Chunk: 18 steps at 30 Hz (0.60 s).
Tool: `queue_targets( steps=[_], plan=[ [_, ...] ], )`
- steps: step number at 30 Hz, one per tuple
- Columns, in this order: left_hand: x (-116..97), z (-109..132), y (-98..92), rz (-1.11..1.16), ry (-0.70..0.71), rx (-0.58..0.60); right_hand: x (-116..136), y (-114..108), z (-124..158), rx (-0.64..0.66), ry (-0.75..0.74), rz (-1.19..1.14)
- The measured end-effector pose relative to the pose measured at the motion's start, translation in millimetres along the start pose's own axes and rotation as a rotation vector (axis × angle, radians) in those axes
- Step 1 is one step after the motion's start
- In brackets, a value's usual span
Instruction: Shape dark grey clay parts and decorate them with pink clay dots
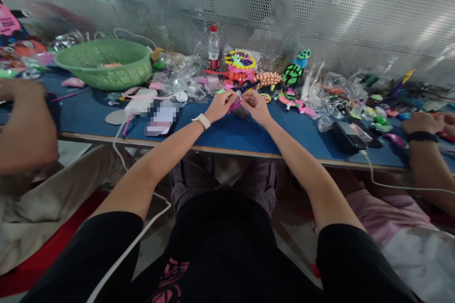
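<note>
My left hand (220, 106), below a white wristband, is closed in a pinch over the blue table. Close beside it, my right hand (256, 107) has its fingers curled inward, the thumb side facing the left hand. Between the fingertips of both hands is a small magenta piece (234, 105) with something clear, like plastic film, at its top; its exact kind is too small to make out. Just beyond my fingers lie a dark blue long toy part (249, 86), a red toy (239, 75) and an orange spiky toy (268, 78).
A green basket (106, 78) stands at the left, near a phone (161, 119) and a white power bank with a cable. A red-capped bottle (213, 48) is at the back. Right are plastic bags (329, 87) and a black device (348, 137). People sit at both sides.
</note>
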<state>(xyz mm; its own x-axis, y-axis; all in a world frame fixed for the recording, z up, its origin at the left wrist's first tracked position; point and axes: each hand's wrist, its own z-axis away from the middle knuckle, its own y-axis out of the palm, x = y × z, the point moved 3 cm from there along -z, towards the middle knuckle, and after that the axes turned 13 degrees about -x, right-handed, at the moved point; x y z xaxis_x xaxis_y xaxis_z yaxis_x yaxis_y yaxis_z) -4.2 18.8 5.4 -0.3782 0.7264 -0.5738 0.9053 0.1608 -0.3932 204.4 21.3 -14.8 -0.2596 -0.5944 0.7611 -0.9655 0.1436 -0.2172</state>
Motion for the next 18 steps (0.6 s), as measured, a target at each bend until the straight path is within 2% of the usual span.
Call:
queue_targets(
  steps=[10,13,16,18],
  plan=[
    [-1,-2,-4.5,-0.043,0.043,-0.019,1,5,3,0.020,-0.027,0.011],
    [0,-1,-4.4,-0.056,0.035,-0.005,12,8,3,-0.021,-0.072,0.073],
    [1,-1,-4.2,-0.063,0.038,-0.004,44,-14,-4,-0.120,-0.221,0.172],
    [2,-1,-3.7,-0.057,0.044,-0.004,71,-54,-8,-0.201,-0.314,0.218]
  ],
)
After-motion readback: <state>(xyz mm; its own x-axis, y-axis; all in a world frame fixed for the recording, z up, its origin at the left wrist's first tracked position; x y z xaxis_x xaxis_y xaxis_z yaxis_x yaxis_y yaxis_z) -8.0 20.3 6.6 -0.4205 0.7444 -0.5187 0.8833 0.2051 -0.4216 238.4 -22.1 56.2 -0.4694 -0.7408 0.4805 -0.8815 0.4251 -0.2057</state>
